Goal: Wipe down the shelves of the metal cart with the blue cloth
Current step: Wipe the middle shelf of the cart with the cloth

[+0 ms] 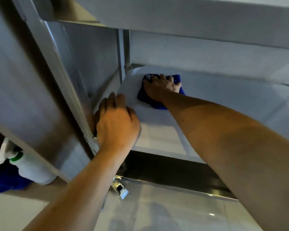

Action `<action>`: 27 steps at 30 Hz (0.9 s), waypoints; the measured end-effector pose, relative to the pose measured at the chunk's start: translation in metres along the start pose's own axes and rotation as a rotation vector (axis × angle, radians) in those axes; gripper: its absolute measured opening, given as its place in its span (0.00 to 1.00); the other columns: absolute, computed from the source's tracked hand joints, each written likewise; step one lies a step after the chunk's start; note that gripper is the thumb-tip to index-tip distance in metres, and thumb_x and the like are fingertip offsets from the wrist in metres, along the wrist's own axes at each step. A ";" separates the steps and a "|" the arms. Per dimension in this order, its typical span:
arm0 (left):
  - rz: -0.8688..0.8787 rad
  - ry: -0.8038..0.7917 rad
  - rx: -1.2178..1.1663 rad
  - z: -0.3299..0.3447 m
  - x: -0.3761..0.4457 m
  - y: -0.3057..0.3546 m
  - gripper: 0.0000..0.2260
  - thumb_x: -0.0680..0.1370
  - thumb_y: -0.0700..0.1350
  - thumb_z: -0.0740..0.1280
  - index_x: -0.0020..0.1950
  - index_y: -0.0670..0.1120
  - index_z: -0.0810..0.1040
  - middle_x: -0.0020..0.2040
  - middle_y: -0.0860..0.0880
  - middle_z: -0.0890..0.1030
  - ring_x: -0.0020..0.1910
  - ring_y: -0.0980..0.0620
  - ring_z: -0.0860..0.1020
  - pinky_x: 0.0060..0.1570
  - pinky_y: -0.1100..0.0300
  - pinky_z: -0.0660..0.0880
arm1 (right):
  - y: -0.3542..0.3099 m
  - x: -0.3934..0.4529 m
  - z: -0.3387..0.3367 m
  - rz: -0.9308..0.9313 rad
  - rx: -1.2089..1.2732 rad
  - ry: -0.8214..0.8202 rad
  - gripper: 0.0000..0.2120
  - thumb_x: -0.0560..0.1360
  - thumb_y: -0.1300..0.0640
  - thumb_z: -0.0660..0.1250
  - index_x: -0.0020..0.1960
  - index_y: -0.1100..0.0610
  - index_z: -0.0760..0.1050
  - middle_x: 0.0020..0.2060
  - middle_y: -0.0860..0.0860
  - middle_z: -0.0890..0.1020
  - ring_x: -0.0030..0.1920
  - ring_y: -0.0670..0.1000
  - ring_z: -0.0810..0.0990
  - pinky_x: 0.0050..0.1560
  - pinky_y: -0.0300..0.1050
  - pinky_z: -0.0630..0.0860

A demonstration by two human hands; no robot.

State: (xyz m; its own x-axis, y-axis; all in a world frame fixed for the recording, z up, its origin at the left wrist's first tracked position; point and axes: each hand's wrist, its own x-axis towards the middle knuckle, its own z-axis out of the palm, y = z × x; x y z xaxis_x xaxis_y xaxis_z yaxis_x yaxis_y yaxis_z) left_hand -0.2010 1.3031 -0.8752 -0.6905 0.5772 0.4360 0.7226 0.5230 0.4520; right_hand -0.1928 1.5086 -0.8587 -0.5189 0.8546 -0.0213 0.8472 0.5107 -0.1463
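My right hand (162,86) presses a blue cloth (145,97) flat on the middle shelf (223,100) of the metal cart, near its far left corner by the upright post (123,52). The fingers are spread over the cloth, which shows around the hand. My left hand (117,124) grips the shelf's near left edge, fingers curled over the rim. The top shelf (190,19) hangs just above both hands. A lower shelf (165,210) lies below, shiny and reflective.
A steel side panel (40,90) stands close on the left. Behind it on the floor are a white spray bottle with a green collar (30,169) and another blue cloth (7,184). A metal caster bracket (120,187) sits at the lower shelf's corner.
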 end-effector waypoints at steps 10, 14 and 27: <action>-0.075 0.046 -0.062 0.001 -0.003 0.003 0.18 0.79 0.47 0.56 0.66 0.42 0.73 0.62 0.40 0.78 0.63 0.40 0.74 0.61 0.45 0.72 | -0.017 0.074 -0.001 0.000 0.054 0.032 0.32 0.81 0.37 0.45 0.79 0.53 0.56 0.79 0.61 0.56 0.78 0.66 0.52 0.75 0.66 0.50; -0.102 0.148 -0.129 -0.002 -0.004 0.001 0.16 0.79 0.46 0.60 0.63 0.41 0.75 0.57 0.38 0.80 0.57 0.39 0.77 0.57 0.46 0.72 | -0.063 0.057 0.009 -0.265 0.029 -0.019 0.33 0.80 0.36 0.46 0.79 0.53 0.59 0.79 0.59 0.58 0.78 0.65 0.54 0.74 0.67 0.50; 0.007 -0.057 0.036 0.003 -0.006 0.052 0.29 0.76 0.62 0.55 0.69 0.46 0.73 0.69 0.38 0.73 0.69 0.35 0.67 0.68 0.39 0.64 | 0.097 0.032 -0.016 -0.106 0.014 0.038 0.29 0.81 0.36 0.46 0.78 0.46 0.62 0.76 0.52 0.65 0.75 0.60 0.58 0.71 0.63 0.57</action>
State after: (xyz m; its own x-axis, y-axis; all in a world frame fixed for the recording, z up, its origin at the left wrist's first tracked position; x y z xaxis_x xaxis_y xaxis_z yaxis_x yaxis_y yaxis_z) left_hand -0.1596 1.3283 -0.8565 -0.6829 0.6151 0.3940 0.7291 0.5404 0.4200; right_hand -0.1249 1.5869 -0.8578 -0.6008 0.7987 0.0329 0.7857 0.5976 -0.1599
